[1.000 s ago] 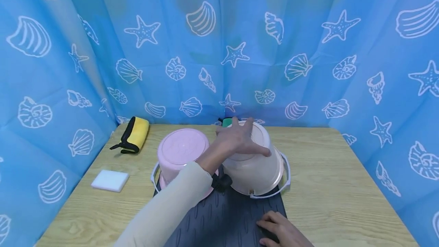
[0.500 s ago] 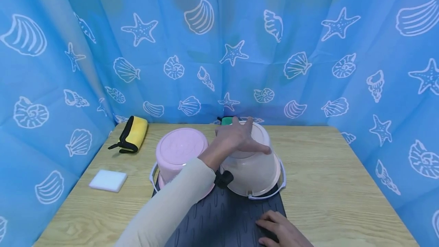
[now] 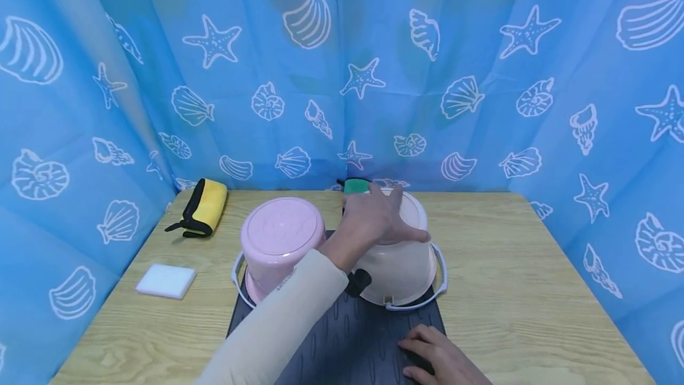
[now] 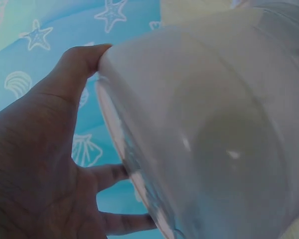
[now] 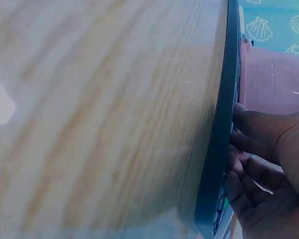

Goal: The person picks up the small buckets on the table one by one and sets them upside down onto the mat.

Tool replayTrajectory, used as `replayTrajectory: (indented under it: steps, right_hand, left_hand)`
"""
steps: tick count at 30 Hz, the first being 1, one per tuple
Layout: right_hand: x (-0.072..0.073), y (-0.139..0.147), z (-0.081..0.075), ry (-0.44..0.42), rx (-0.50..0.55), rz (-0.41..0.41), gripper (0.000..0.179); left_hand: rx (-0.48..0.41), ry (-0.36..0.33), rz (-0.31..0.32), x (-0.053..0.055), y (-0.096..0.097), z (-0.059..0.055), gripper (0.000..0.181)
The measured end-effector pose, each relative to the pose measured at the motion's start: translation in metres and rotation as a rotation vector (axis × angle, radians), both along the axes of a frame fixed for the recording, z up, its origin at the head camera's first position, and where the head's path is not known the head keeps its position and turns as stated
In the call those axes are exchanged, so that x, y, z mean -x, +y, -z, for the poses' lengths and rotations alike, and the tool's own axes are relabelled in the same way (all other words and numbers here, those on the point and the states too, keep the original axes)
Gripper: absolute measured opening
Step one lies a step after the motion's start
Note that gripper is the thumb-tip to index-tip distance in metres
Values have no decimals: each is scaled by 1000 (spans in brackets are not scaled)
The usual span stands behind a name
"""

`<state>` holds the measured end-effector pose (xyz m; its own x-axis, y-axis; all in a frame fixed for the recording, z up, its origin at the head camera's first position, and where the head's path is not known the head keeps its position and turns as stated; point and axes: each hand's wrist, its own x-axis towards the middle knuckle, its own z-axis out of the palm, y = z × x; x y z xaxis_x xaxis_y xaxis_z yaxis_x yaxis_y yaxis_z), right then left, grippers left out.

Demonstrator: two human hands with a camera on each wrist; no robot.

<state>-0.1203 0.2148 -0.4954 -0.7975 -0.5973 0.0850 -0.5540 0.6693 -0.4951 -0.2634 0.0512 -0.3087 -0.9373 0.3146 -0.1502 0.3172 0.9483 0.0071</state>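
Two upside-down plastic buckets stand side by side on a dark ribbed mat [image 3: 342,349]. My left hand [image 3: 371,212] spans the base of the translucent beige bucket [image 3: 398,275] on the right. In the left wrist view its thumb bends against the wall of the bucket [image 4: 209,129], while spread fingers touch the base rim. The pink bucket [image 3: 283,230] is at the left, partly behind my left sleeve [image 3: 283,325]. My right hand [image 3: 440,355] rests at the mat's right edge, fingers loosely bent; the right wrist view shows the fingertips touching the mat's surface [image 5: 219,124].
A yellow cloth roll with black trim [image 3: 205,207] lies at the table's back left, with a white sponge block [image 3: 167,281] nearer me. Something green [image 3: 356,186] pokes out behind the beige bucket. A blue shell-print curtain [image 3: 342,76] encloses the wooden table [image 3: 518,284].
My left hand has shifted slightly right, and the beige bucket's base has moved right with it. My right hand stays put. The head view has shifted a little.
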Motion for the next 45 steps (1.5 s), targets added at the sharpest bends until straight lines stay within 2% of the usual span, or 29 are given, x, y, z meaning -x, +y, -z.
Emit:
replayTrajectory:
  steps: [8, 15, 19, 22, 26, 28, 33, 37, 41, 45]
  right_hand:
    - [-5, -1, -3, -50, -8, 50, 36]
    - [-6, -2, -2, 27, 22, 21, 32]
    - [-5, -2, -3, -20, 17, 31, 33]
    - [-3, -2, -4, -48, 10, 38, 34]
    - [-1, -2, -4, -40, 3, 16, 33]
    - [0, -3, -6, -71, -15, 12, 34]
    - [4, -1, -15, -145, -51, 5, 32]
    - [4, 1, -26, -104, -22, 35, 24]
    - [7, 5, -36, -10, 17, 73, 17]
    - [12, 12, -46, 63, 23, 128, 17]
  left_hand:
    - [117, -22, -23, -1, 8, 1, 115]
    - [188, 23, -24, -3, 17, 16, 114]
    - [203, 55, -7, -3, 15, 23, 112]
    - [132, 30, 15, -4, 7, 26, 108]
    - [-2, -13, 72, -5, -10, 30, 99]
    - [-53, 4, 116, -6, -21, 32, 95]
    - [-173, 127, 240, -12, -49, 31, 80]
    - [-306, 279, 313, -24, -78, 33, 60]
    - [-455, 414, 314, -37, -108, 36, 48]
    - [-577, 510, 292, -48, -135, 41, 42]
